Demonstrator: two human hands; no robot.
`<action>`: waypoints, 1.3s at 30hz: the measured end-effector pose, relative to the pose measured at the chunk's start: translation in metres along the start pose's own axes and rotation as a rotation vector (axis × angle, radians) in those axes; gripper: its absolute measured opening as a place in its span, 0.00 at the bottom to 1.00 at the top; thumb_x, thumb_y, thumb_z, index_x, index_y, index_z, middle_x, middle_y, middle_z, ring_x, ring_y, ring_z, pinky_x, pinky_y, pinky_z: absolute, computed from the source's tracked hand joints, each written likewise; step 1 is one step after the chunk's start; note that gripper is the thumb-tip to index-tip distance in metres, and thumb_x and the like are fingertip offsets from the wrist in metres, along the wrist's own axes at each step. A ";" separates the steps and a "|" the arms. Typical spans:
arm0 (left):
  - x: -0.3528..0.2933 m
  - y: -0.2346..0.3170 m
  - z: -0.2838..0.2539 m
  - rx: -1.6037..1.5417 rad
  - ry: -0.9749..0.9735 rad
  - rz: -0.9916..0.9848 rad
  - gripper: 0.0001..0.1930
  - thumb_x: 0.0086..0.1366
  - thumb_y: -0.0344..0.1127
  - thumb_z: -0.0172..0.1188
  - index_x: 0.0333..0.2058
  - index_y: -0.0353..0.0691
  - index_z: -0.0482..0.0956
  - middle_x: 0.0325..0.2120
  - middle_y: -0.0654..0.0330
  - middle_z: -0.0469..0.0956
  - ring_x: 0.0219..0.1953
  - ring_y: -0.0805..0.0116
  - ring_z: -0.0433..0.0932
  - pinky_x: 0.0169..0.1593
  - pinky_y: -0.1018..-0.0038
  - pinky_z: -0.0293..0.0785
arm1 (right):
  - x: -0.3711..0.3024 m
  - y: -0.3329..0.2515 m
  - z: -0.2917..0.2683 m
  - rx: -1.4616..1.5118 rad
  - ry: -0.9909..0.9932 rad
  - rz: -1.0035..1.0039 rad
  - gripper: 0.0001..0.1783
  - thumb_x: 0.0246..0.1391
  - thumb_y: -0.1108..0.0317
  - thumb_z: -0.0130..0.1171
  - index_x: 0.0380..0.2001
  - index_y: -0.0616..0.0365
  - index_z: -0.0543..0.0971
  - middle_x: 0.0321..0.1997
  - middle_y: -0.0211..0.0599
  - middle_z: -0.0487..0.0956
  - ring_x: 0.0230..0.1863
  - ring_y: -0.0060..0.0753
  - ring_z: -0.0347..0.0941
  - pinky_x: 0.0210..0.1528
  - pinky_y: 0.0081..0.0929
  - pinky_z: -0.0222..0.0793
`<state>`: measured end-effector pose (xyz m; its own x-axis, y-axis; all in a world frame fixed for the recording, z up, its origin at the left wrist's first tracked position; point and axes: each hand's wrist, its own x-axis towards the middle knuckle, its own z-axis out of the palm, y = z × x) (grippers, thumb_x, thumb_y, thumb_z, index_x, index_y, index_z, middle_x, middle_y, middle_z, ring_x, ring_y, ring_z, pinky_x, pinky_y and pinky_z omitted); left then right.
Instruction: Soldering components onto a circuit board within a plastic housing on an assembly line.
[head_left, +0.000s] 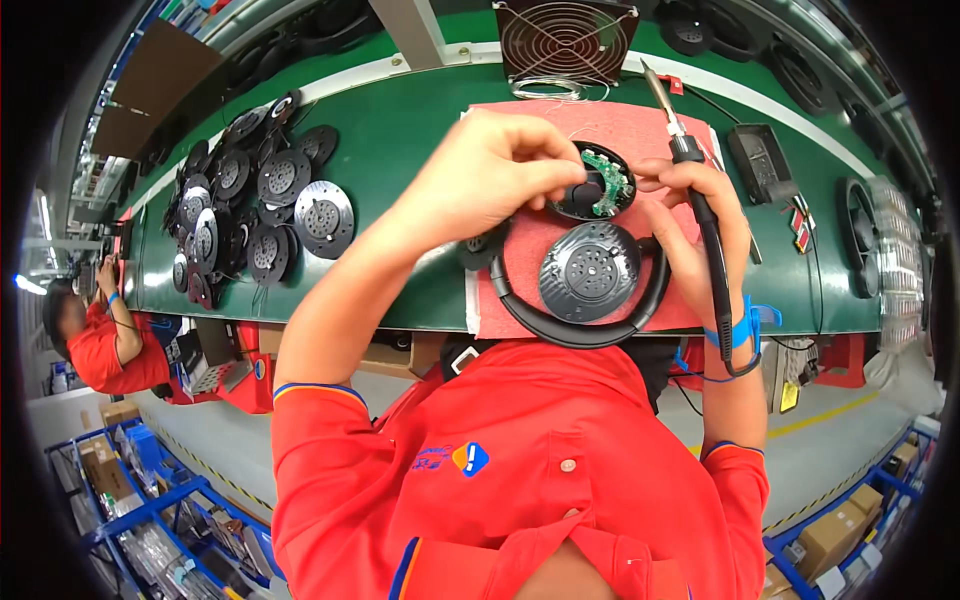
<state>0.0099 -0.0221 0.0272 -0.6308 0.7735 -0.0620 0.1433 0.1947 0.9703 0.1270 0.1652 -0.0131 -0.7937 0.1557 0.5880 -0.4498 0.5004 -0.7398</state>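
Observation:
A black headphone lies on the pink mat (488,308), its padded headband (578,335) curving toward me. Inside its far ear cup a green circuit board (612,182) is exposed. My left hand (485,175) is at the left side of this cup, thumb and fingers pinched together over it; what they hold, if anything, is too small to make out. A soldering iron (708,215) is in my right hand (705,205), its tip pointing up and away from the cup. Fingers of that hand reach the cup's right rim. Nearer me, a round black speaker plate (590,270) lies within the headband's curve.
Several round speaker plates (230,175) are heaped on the green table (400,150) at the left. A fan with a round grille (566,45) stands at the back beside coiled white wire (550,90). A black tray (758,165) sits right. Another person (115,340) works far left.

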 end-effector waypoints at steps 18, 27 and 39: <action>0.015 -0.003 0.023 -0.106 -0.026 -0.012 0.08 0.61 0.33 0.58 0.34 0.34 0.79 0.22 0.66 0.75 0.24 0.83 0.70 0.28 0.86 0.68 | 0.017 -0.001 0.013 0.069 0.010 0.052 0.15 0.45 0.83 0.58 0.38 0.59 0.73 0.30 0.31 0.75 0.32 0.20 0.74 0.32 0.17 0.69; 0.030 -0.015 0.010 0.143 0.132 0.015 0.08 0.53 0.32 0.61 0.28 0.33 0.81 0.20 0.61 0.78 0.25 0.76 0.75 0.33 0.77 0.72 | -0.009 0.012 -0.001 -0.330 -0.122 0.022 0.18 0.40 0.84 0.62 0.37 0.61 0.73 0.40 0.39 0.79 0.37 0.27 0.76 0.37 0.23 0.71; 0.024 -0.030 -0.005 0.297 0.133 0.301 0.05 0.51 0.31 0.64 0.27 0.36 0.81 0.36 0.61 0.77 0.42 0.68 0.70 0.50 0.72 0.63 | 0.024 0.010 0.024 -0.102 -0.142 0.053 0.15 0.45 0.83 0.60 0.38 0.62 0.72 0.37 0.37 0.78 0.36 0.24 0.74 0.41 0.20 0.71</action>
<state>-0.0130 -0.0125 -0.0018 -0.6177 0.7414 0.2622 0.5359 0.1528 0.8303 0.0942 0.1536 -0.0143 -0.8683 0.0666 0.4915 -0.3672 0.5799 -0.7273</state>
